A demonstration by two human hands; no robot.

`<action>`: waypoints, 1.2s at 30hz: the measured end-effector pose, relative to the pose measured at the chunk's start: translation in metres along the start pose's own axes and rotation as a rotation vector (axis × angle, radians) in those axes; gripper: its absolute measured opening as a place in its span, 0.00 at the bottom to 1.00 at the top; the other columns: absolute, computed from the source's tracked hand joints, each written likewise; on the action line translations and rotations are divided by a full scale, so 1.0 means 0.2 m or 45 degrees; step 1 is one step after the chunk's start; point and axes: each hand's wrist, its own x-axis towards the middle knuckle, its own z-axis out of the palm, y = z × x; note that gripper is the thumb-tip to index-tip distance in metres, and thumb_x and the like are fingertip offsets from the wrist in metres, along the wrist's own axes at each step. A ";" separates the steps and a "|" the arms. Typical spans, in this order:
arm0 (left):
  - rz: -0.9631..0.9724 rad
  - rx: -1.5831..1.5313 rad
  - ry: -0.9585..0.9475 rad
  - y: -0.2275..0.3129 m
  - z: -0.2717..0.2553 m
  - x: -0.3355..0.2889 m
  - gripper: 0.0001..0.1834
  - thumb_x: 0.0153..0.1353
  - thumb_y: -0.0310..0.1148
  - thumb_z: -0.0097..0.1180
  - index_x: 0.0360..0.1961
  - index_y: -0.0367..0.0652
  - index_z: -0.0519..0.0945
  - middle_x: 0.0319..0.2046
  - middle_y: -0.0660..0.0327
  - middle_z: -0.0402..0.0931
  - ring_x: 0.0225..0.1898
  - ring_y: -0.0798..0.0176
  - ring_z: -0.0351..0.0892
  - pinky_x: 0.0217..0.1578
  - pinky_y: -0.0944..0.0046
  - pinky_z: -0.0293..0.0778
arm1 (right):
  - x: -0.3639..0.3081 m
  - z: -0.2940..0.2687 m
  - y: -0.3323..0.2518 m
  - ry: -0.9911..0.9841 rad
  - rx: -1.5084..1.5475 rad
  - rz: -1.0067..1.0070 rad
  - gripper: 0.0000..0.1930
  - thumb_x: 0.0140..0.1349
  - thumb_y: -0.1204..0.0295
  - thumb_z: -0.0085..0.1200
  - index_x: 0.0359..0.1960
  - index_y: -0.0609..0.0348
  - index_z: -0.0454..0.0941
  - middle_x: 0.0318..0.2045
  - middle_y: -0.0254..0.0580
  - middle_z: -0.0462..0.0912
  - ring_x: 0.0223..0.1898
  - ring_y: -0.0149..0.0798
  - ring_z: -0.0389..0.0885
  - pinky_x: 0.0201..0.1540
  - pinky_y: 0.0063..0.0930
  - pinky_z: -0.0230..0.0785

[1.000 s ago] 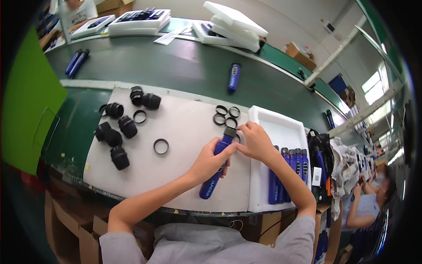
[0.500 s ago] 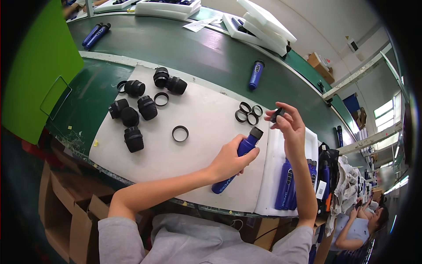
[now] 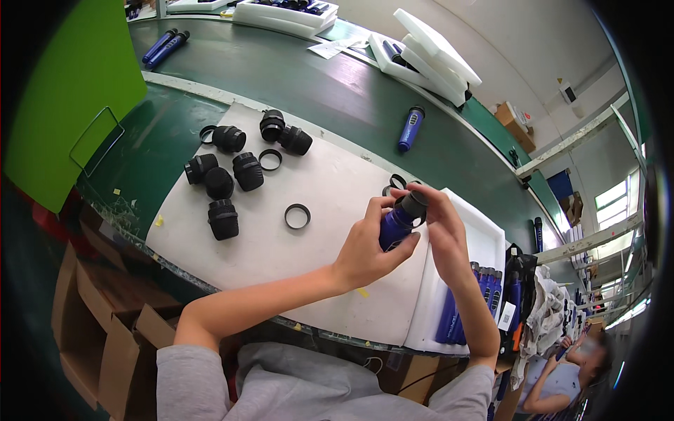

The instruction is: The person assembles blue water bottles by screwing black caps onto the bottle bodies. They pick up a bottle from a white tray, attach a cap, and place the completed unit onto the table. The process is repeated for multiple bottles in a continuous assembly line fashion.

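My left hand (image 3: 368, 245) is closed round a blue microphone body (image 3: 394, 231), tilted with its black end (image 3: 414, 203) up and to the right. My right hand (image 3: 444, 228) is closed at that end, its fingers on a thin black ring (image 3: 420, 220) that seems to sit round the top; they partly hide it. Behind my fingers lie more black rings (image 3: 398, 182), partly covered. To the left, several black microphone heads (image 3: 247, 171) rest on the pale sheet. One loose ring (image 3: 297, 216) lies nearer my left hand.
A white foam tray (image 3: 420, 324) with several blue microphone bodies (image 3: 451, 319) stands at my right. Another blue microphone (image 3: 411, 129) lies on the green belt (image 3: 295, 77) beyond the sheet. A green panel (image 3: 63, 105) rises at left; cardboard boxes (image 3: 116, 344) stand below. A person (image 3: 554, 382) sits far right.
My right hand has moved left and down to the black end of the microphone body, bringing the small black piece it pinched. The microphone body now stands more upright in my left hand.
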 end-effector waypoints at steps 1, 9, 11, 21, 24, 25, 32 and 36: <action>-0.053 -0.032 -0.025 0.02 -0.01 0.00 0.31 0.61 0.38 0.64 0.58 0.36 0.62 0.34 0.47 0.80 0.31 0.54 0.83 0.34 0.59 0.78 | 0.03 -0.01 -0.01 -0.003 0.020 -0.015 0.33 0.70 0.46 0.50 0.64 0.63 0.68 0.58 0.51 0.80 0.62 0.39 0.75 0.65 0.36 0.64; 0.304 0.121 -0.213 0.03 -0.01 -0.06 0.32 0.57 0.36 0.67 0.58 0.39 0.64 0.32 0.50 0.79 0.29 0.50 0.84 0.32 0.58 0.79 | 0.60 0.03 0.27 -0.209 -0.134 0.129 0.24 0.71 0.57 0.53 0.58 0.63 0.74 0.44 0.49 0.83 0.42 0.38 0.84 0.43 0.32 0.78; 0.516 0.276 -0.229 0.01 -0.04 -0.07 0.34 0.53 0.36 0.71 0.56 0.38 0.67 0.32 0.50 0.79 0.28 0.49 0.84 0.31 0.55 0.80 | 0.73 0.19 0.35 -0.315 -0.197 0.190 0.31 0.64 0.57 0.62 0.66 0.58 0.69 0.54 0.53 0.78 0.47 0.39 0.82 0.47 0.33 0.78; 0.636 0.283 -0.291 -0.01 0.00 -0.09 0.36 0.51 0.37 0.70 0.58 0.37 0.65 0.38 0.49 0.81 0.33 0.48 0.85 0.34 0.56 0.81 | 0.79 0.44 0.54 -0.125 -0.742 -0.041 0.31 0.63 0.58 0.61 0.63 0.63 0.67 0.45 0.57 0.81 0.48 0.46 0.81 0.53 0.38 0.72; 0.589 0.257 -0.236 0.01 -0.02 -0.09 0.36 0.52 0.40 0.71 0.57 0.38 0.66 0.34 0.49 0.80 0.31 0.48 0.84 0.33 0.56 0.80 | 0.58 0.31 0.33 -0.083 -0.432 0.202 0.28 0.66 0.56 0.54 0.59 0.66 0.67 0.39 0.60 0.83 0.41 0.49 0.84 0.47 0.40 0.73; 0.542 0.277 -0.239 0.01 -0.01 -0.10 0.36 0.52 0.41 0.72 0.57 0.38 0.67 0.34 0.50 0.80 0.30 0.48 0.84 0.32 0.56 0.80 | 0.49 0.25 0.32 -0.018 -0.335 0.193 0.25 0.67 0.58 0.52 0.58 0.64 0.68 0.37 0.57 0.84 0.37 0.44 0.84 0.44 0.37 0.73; 0.181 0.471 -0.410 0.11 0.02 -0.07 0.30 0.52 0.41 0.73 0.52 0.40 0.74 0.29 0.52 0.81 0.28 0.50 0.86 0.32 0.57 0.81 | -0.06 -0.22 0.13 0.480 0.157 -0.044 0.21 0.70 0.55 0.39 0.41 0.61 0.76 0.32 0.35 0.79 0.35 0.27 0.77 0.40 0.21 0.69; 0.052 0.546 -0.575 0.10 0.04 -0.09 0.26 0.54 0.42 0.72 0.48 0.40 0.77 0.30 0.50 0.82 0.28 0.49 0.85 0.32 0.57 0.81 | -0.25 -0.34 0.07 0.412 0.126 0.001 0.24 0.63 0.53 0.43 0.40 0.67 0.75 0.36 0.47 0.78 0.40 0.41 0.81 0.48 0.32 0.72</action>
